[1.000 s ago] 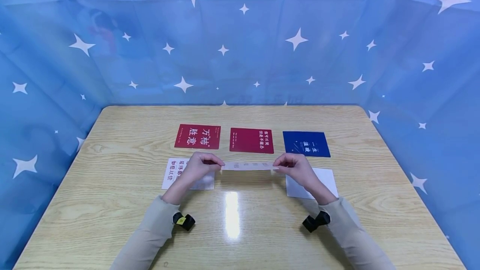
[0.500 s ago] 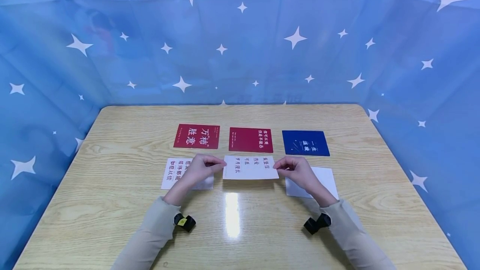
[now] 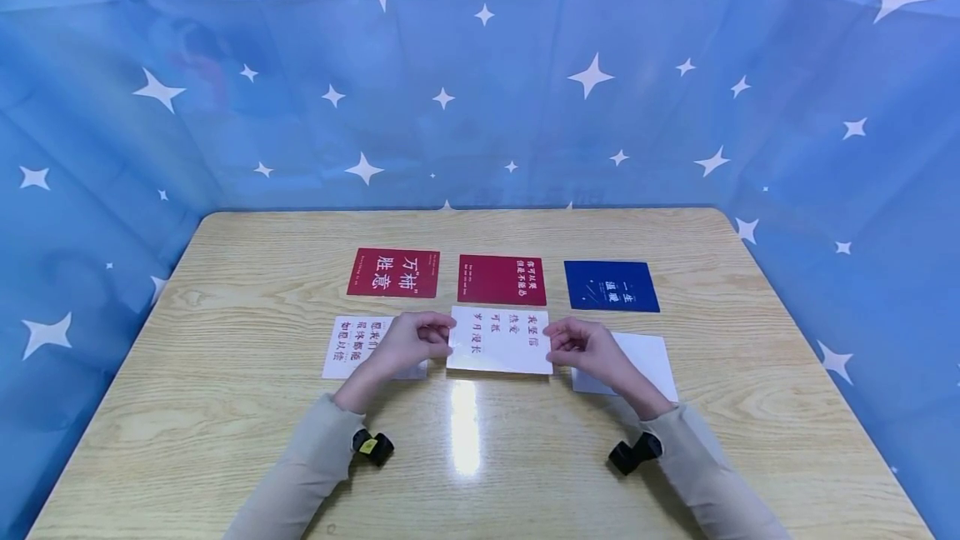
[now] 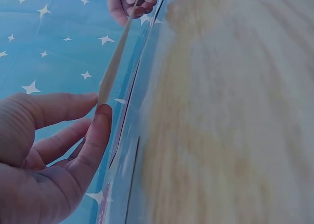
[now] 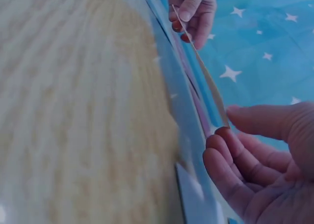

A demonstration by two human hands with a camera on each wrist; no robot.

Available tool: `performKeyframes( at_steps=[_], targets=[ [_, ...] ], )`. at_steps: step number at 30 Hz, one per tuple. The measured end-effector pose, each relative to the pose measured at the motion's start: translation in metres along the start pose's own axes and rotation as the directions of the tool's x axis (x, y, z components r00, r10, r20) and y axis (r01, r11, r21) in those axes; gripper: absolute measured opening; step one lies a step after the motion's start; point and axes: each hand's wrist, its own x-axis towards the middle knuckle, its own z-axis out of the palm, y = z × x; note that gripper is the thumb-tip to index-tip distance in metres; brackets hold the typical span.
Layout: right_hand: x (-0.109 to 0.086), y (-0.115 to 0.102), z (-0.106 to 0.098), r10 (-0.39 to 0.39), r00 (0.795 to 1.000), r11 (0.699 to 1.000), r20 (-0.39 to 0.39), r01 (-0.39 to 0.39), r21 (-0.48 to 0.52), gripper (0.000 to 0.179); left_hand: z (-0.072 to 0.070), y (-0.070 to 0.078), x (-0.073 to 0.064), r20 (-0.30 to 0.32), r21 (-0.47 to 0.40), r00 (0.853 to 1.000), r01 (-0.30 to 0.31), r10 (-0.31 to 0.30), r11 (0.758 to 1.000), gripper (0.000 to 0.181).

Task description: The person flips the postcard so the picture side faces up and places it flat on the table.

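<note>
A white card point(image 3: 499, 342) with dark printed characters faces up at the middle of the table. My left hand point(image 3: 407, 342) pinches its left edge between thumb and fingers. On the opposite edge, my right hand point(image 3: 592, 348) pinches it the same way. Both wrist views show the card edge-on as a thin strip point(image 4: 116, 62) stretched between the two hands, held above the tabletop. Beneath my left hand lies another printed white card point(image 3: 347, 348), partly covered. A plain white card point(image 3: 648, 357) lies by my right hand, its left part hidden by that hand.
Behind the held card, a row lies flat: a red card point(image 3: 367, 273) at left, a darker red card point(image 3: 491, 282) in the middle and a blue card point(image 3: 588, 277) at right. The wooden table point(image 3: 480, 507) ends at a blue star-patterned curtain point(image 3: 480, 57).
The held card has tilted from nearly edge-on to showing its whole printed face, its near edge coming toward me. Both hands keep their hold and have shifted slightly. The other cards stay put.
</note>
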Motion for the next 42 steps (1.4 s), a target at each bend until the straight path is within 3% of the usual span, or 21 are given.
performKeyframes(
  at_steps=[4, 9, 21, 28, 37, 42],
  targets=[
    [0.001, 0.004, 0.002, 0.008, 1.0, 1.0, 0.017, -0.008, -0.005, 0.048, 0.0, 0.0, 0.0, 0.019, 0.013, 1.0, 0.017, -0.018, 1.0, 0.046],
    [0.002, 0.004, 0.002, 0.007, 1.0, 0.999, 0.024, -0.006, -0.051, 0.055, 0.001, 0.0, 0.001, 0.035, 0.05, 0.999, 0.038, -0.039, 0.998, 0.051],
    [0.011, -0.007, 0.005, 0.11, 0.994, 0.966, 0.023, -0.102, -0.237, 0.055, 0.005, 0.002, 0.003, 0.019, 0.135, 0.997, 0.074, -0.078, 0.988, 0.051],
    [0.013, -0.014, 0.005, 0.117, 0.992, 0.941, 0.047, -0.096, -0.325, 0.051, 0.009, 0.008, 0.007, 0.014, 0.204, 0.996, 0.08, -0.085, 0.976, 0.05],
    [0.014, -0.016, 0.005, 0.16, 0.986, 0.924, 0.045, -0.134, -0.357, 0.051, 0.016, 0.015, 0.012, 0.007, 0.308, 0.995, 0.09, -0.097, 0.947, 0.047],
    [0.014, -0.014, 0.005, 0.147, 0.988, 0.93, 0.042, -0.123, -0.347, 0.052, 0.015, 0.014, 0.011, 0.004, 0.307, 0.995, 0.096, -0.102, 0.947, 0.047]
  ],
)
